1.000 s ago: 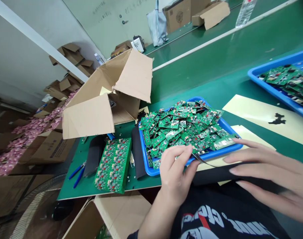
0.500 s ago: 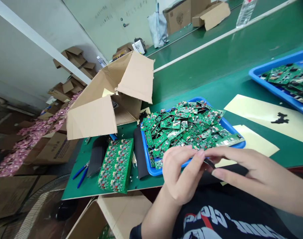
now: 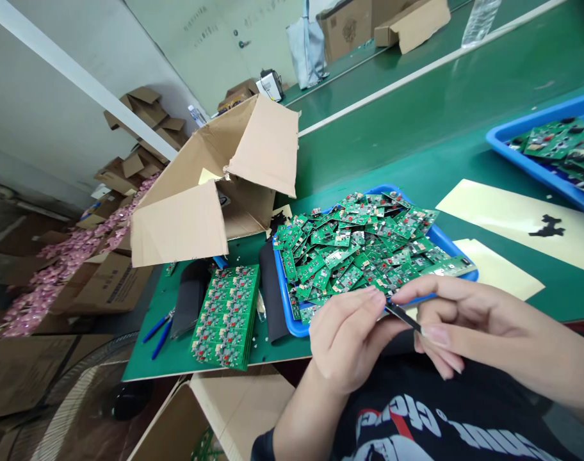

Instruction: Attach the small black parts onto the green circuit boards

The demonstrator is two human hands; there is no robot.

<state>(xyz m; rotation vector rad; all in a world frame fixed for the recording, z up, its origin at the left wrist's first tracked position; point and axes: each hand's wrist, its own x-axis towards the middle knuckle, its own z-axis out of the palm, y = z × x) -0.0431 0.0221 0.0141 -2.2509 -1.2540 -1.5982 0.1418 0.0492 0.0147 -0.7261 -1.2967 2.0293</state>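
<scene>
My left hand point(image 3: 344, 339) is closed, its thumb and fingertips pinched at the left end of a thin black strip-like piece point(image 3: 403, 315). My right hand point(image 3: 458, 320) grips the other end between thumb and fingers. The piece appears almost edge-on, so I cannot make out its exact kind. Both hands are at the near edge of a blue tray point(image 3: 292, 325), in front of my black shirt. Small green circuit boards point(image 3: 344, 246) are heaped in that tray.
Left of the tray stand stacked circuit panels point(image 3: 226, 314), a black roll point(image 3: 190, 298) and blue-handled pliers point(image 3: 158, 333). An open cardboard box point(image 3: 179, 224) sits behind them. To the right are yellowish sheets point(image 3: 506, 214), one bearing black pieces point(image 3: 546, 225), and another blue tray point(image 3: 501, 144).
The black piece shows more between my hands. My right thumb and fingers have shifted along it, with the lower fingers now in sight. The left hand has turned slightly.
</scene>
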